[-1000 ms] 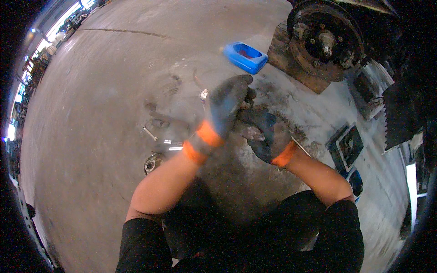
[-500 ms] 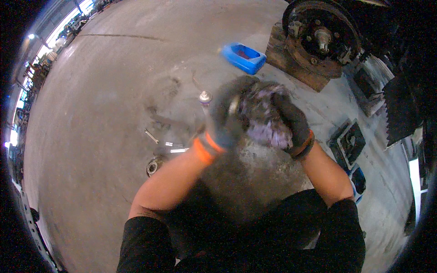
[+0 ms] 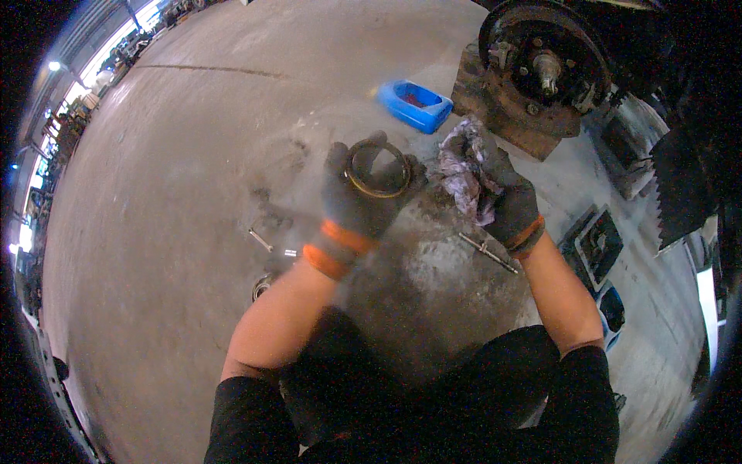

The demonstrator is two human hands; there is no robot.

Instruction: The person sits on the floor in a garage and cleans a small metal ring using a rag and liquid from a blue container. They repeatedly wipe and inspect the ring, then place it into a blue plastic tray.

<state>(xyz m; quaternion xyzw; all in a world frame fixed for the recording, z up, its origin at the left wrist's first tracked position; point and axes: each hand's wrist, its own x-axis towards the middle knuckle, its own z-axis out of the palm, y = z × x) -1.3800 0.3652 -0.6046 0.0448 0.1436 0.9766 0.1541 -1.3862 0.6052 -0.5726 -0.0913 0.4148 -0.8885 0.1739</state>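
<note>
Left hand (image 3: 348, 203), gloved, holds a round metal ring (image 3: 377, 193) up above the concrete floor (image 3: 170, 201), fingers curled about it. Right hand (image 3: 513, 207), also gloved, grips 1 crumpled purplish-grey cloth (image 3: 462, 176), near the ring but apart from it. On the floor: 1 slim metal rod (image 3: 488, 253) near the right wrist, 1 wrench (image 3: 261, 240) left of the left wrist. Farther out: 1 cut-open blue container (image 3: 421, 116), 1 wheel hub (image 3: 547, 71).

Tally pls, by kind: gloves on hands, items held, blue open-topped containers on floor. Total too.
Gloves, dark with orange cuffs: 2 (left hand, right hand)
Metal ring, in left hand: 1
Purplish rag, in right hand: 1
Blue containers: 2 (one beyond the hands, one by the right forearm)
Total: 6
</note>
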